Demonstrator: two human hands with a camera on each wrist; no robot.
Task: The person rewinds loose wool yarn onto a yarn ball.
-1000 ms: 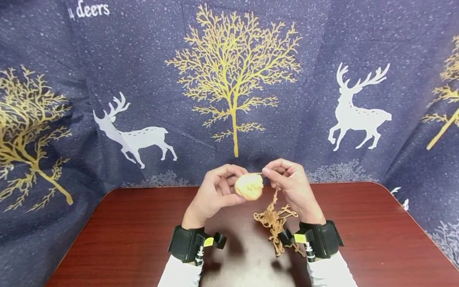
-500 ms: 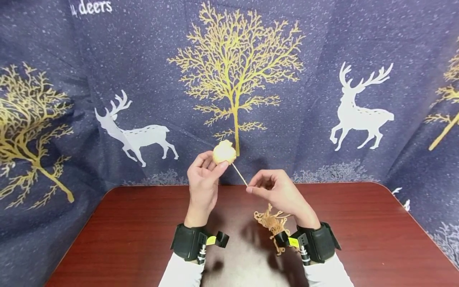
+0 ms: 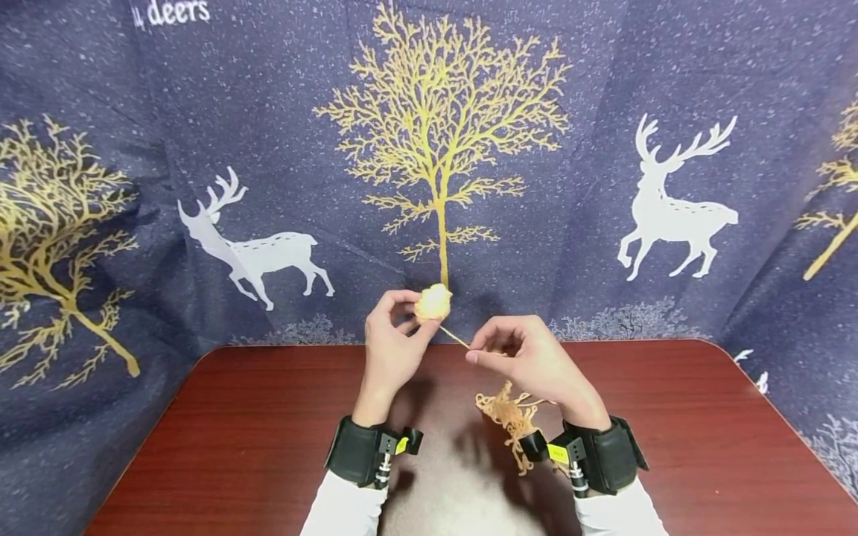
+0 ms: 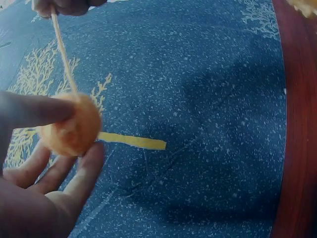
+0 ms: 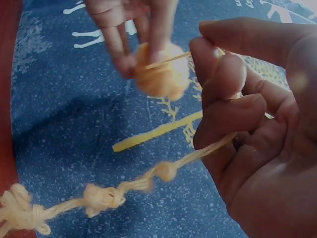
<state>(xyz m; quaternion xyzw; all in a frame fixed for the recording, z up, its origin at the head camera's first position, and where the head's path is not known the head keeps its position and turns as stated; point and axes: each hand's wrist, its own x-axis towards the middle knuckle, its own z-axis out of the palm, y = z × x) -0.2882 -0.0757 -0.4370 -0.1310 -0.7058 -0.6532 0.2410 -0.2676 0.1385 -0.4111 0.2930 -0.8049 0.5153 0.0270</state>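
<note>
A small ball of pale yellow-orange yarn [image 3: 433,302] is held up above the table's far part by my left hand [image 3: 392,350]. In the left wrist view, thumb and fingers grip the yarn ball [image 4: 74,131] from both sides. A taut strand [image 3: 454,336] runs from it to my right hand [image 3: 529,365], whose thumb and index finger pinch it. In the right wrist view, the yarn passes through my curled right fingers and out below as a knotted, looped length [image 5: 104,196]. Under the right hand lies a tangled heap of the same yarn [image 3: 509,417], partly hidden by the wrist camera.
The reddish-brown table [image 3: 255,432] has rounded far corners. Behind it hangs a dark blue cloth [image 3: 536,223] printed with white deer and golden trees. Each wrist wears a black band [image 3: 355,452] with a small camera.
The yarn ball was lower and nearer the right hand, rose up and left, then came slightly down and right. The right hand moved a little down and left, keeping its pinch on the strand.
</note>
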